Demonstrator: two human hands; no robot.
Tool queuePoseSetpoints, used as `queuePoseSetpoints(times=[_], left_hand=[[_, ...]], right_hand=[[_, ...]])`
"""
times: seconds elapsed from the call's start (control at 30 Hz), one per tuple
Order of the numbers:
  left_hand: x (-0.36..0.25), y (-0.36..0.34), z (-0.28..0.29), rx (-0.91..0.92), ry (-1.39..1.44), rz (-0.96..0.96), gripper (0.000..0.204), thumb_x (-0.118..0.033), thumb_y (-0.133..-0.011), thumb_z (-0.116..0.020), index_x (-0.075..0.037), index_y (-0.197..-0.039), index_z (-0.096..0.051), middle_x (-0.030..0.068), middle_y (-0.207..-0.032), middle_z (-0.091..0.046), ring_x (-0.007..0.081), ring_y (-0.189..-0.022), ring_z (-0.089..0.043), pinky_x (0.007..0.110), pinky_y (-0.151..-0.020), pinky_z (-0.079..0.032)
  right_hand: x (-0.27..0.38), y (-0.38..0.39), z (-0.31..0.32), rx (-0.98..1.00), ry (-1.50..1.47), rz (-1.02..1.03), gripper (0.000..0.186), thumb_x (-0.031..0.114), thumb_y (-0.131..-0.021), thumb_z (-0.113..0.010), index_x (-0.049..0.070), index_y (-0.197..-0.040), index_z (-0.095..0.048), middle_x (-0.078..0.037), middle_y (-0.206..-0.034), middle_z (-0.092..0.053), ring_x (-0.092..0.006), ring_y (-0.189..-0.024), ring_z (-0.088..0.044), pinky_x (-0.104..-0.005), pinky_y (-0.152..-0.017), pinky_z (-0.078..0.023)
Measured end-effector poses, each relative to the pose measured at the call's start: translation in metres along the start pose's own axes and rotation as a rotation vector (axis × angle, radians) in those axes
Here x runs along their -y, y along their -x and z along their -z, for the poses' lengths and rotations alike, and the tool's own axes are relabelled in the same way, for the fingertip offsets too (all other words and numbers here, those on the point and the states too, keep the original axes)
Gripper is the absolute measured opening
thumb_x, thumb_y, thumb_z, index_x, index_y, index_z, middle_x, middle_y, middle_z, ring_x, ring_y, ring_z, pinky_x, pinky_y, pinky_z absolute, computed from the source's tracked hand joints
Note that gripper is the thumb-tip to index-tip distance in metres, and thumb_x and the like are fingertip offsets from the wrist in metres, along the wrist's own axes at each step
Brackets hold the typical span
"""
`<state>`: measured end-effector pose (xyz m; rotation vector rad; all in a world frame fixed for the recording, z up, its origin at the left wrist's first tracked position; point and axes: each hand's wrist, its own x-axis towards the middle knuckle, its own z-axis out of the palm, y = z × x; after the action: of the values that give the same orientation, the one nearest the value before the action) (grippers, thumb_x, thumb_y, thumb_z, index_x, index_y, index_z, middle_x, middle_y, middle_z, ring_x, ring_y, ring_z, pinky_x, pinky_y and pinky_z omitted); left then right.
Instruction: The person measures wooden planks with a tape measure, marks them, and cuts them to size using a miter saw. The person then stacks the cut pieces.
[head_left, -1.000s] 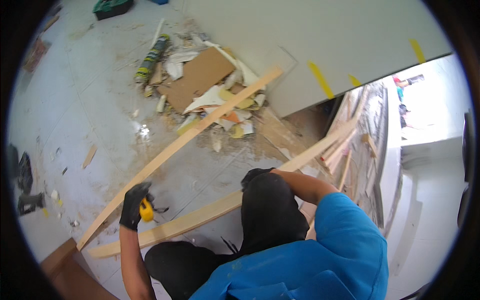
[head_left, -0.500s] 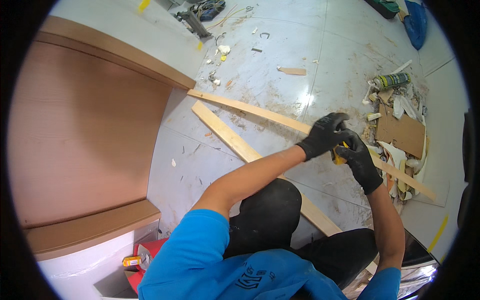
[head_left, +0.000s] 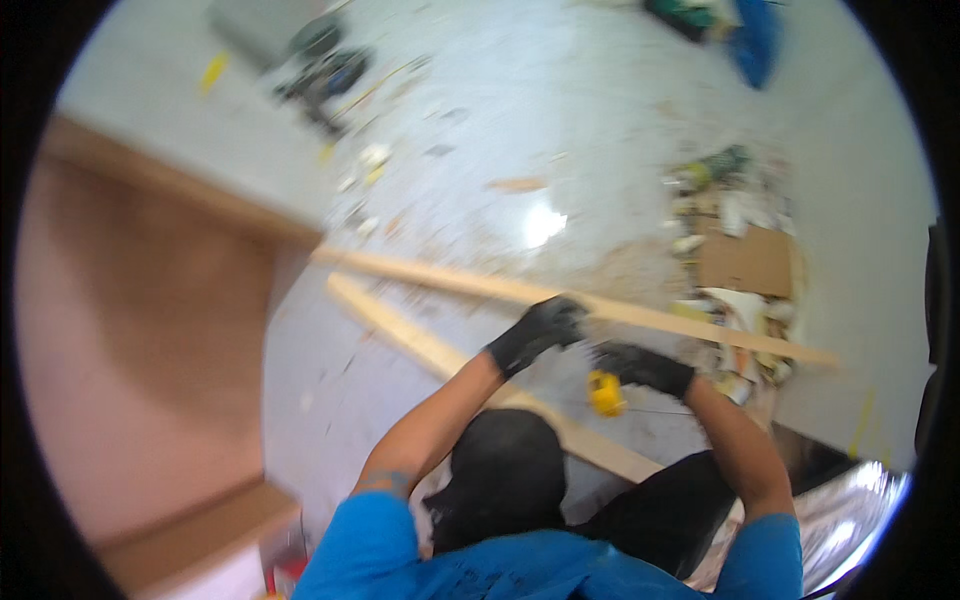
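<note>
Your left hand (head_left: 540, 333), black-gloved, reaches inward, its fingers pointing toward your right hand (head_left: 643, 368), gloved alike. The two sets of fingertips are near each other but apart, the right ones slightly closer to your body. Behind the left fingers, your left forearm (head_left: 435, 420) slopes back and outward; behind the right fingers, curled in a grip, your right forearm (head_left: 735, 430) mirrors it. Blur hides the left fingers' exact bend.

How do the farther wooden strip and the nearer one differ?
The farther strip looks narrower than the nearer strip. The farther strip reaches across the debris pile; the nearer strip is partly hidden by the left forearm and left leg. Both are long and pale.
</note>
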<state>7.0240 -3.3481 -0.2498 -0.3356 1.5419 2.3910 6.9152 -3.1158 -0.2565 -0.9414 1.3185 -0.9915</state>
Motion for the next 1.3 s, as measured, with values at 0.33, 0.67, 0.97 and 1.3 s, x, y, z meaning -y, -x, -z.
queuePoseSetpoints(times=[0.33,0.67,0.97,1.3], left_hand=[[-0.030,0.025,0.094,-0.514,0.367,-0.294,0.035,-0.005,-0.085,-0.055,0.001,-0.120,-0.050,0.0009,-0.078,-0.052,0.0072,-0.062,-0.048,0.020,-0.055,-0.044],[0.025,0.173,0.348,-1.016,0.834,-0.408,0.009,-0.012,-0.087,-0.061,-0.008,-0.080,-0.057,-0.0017,-0.064,-0.051,0.0047,-0.051,-0.047,0.015,-0.042,-0.039],[0.058,0.055,0.167,-0.914,0.746,-0.248,0.019,-0.021,-0.089,-0.059,-0.003,-0.097,-0.062,-0.0022,-0.066,-0.050,0.0091,-0.054,-0.048,0.024,-0.047,-0.042],[0.069,0.064,0.189,-1.036,0.741,-0.255,0.018,-0.022,-0.090,-0.057,-0.005,-0.092,-0.063,-0.0026,-0.063,-0.048,0.0082,-0.053,-0.046,0.024,-0.049,-0.042]], right_hand=[[0.041,0.029,0.024,-0.062,0.324,-0.208,0.032,0.027,-0.095,-0.046,0.005,-0.117,-0.054,-0.019,-0.122,-0.053,-0.0306,-0.111,-0.051,-0.0401,-0.099,-0.039],[0.053,0.174,0.074,-0.046,0.825,-0.178,0.017,0.016,-0.088,-0.052,0.004,-0.079,-0.059,-0.011,-0.073,-0.057,-0.0270,-0.065,-0.059,-0.0334,-0.060,-0.048],[0.045,0.043,0.047,-0.109,1.009,0.152,0.011,0.009,-0.078,-0.057,0.005,-0.088,-0.060,-0.013,-0.082,-0.060,-0.0294,-0.076,-0.061,-0.0366,-0.067,-0.050],[0.016,0.102,0.072,-0.121,1.054,0.129,0.022,0.004,-0.073,-0.059,0.007,-0.094,-0.062,-0.010,-0.077,-0.060,-0.0268,-0.070,-0.062,-0.0348,-0.061,-0.051]])
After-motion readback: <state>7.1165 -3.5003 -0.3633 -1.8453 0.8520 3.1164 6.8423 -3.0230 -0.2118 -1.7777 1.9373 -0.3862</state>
